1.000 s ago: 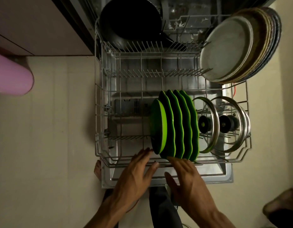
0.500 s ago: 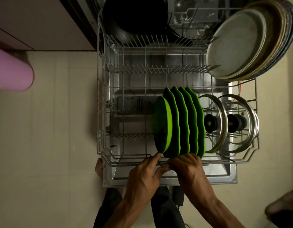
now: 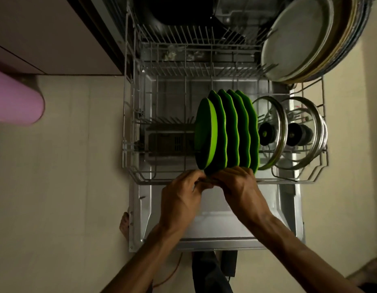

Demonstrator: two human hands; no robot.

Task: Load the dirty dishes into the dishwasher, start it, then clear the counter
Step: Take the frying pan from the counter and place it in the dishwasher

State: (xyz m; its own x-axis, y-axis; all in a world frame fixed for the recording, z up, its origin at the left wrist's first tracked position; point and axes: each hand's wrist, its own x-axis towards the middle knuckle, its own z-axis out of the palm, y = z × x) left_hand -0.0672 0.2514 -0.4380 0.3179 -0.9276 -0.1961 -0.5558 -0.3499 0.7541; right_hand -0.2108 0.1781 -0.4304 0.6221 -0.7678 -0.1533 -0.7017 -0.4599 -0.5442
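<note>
You are looking straight down at the pulled-out lower rack (image 3: pixel 128 157) of the dishwasher, resting over the open door (image 3: pixel 289 225). Your left hand (image 3: pixel 181 199) and your right hand (image 3: pixel 240 187) are meeting at the near rail of the rack, both with fingers curled in. They are closing around the rack's front wire just below the green plates (image 3: pixel 227 132), with the right hand's knuckles touching the plates' near edges; whether the fingers are gripping the wire or a plate rim cannot be told from here.

The green plates are standing upright on edge in a tight row in the near half of the rack, the leftmost one smaller and smooth-rimmed, the others wavy-rimmed. Just to their right, two glass lids (image 3: pixel 278 134) with black knobs are standing on edge. At the far right corner, a stack of large round plates (image 3: pixel 306 37) is leaning in the rack. At the far left, a dark pan (image 3: pixel 174 11) is sitting partly out of view. The left half of the rack is showing bare tines. A pink object (image 3: pixel 16 102) is lying at the left edge, over the tiled floor (image 3: pixel 67 166).
</note>
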